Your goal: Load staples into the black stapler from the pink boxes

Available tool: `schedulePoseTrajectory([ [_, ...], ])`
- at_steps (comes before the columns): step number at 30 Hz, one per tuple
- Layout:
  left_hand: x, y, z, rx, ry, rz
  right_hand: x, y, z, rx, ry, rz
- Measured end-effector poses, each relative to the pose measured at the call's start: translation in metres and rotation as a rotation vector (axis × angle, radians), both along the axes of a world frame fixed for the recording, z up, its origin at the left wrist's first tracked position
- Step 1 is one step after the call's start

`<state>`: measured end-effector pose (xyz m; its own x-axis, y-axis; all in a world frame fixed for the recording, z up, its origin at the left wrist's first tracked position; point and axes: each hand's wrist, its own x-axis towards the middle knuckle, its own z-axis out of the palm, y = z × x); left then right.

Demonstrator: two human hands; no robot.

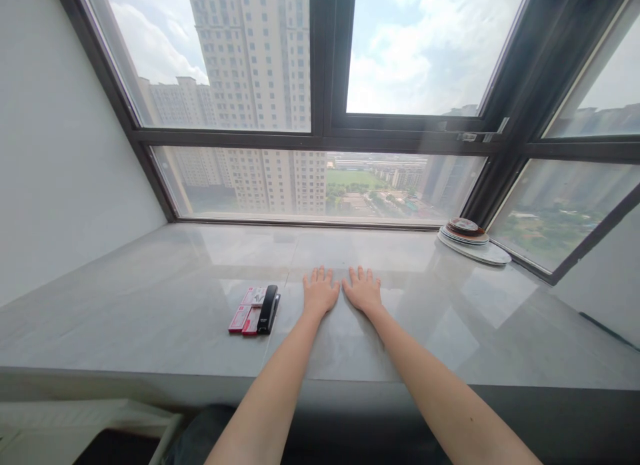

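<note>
My left hand (321, 293) lies palm down on the pale marble-look sill (165, 305), its fingers spread and nothing under them that I can see. Beside it, thumb almost touching thumb, my right hand (363, 290) rests flat in the same way. To the left of my left hand is a black stapler (267, 310), lying lengthwise away from me. Several small pink-and-white boxes (241, 318) are grouped against the stapler's left side; the print on them is too small to read.
A stack of round plates (473, 242) in several sizes stands at the back right, by the corner of the dark window frame (320, 142). The sill's front edge (350, 381) runs close to me. Below it at the left is a white container-like object (100, 415).
</note>
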<state>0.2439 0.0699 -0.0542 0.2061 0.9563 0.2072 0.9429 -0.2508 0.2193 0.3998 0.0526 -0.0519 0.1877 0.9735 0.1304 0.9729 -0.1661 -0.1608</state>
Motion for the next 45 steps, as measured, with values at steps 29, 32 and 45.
schedulePoseTrajectory([
  [29,-0.024,-0.150,0.013,0.080,-0.007,-0.048,-0.026,-0.148,0.008,0.074,-0.043,0.135],
  [32,-0.027,-0.165,0.013,0.101,-0.012,-0.045,-0.030,-0.164,0.007,0.090,-0.039,0.143],
  [45,-0.048,-0.228,0.023,0.194,0.000,-0.179,-0.125,-0.123,0.061,-0.060,0.416,0.327],
])
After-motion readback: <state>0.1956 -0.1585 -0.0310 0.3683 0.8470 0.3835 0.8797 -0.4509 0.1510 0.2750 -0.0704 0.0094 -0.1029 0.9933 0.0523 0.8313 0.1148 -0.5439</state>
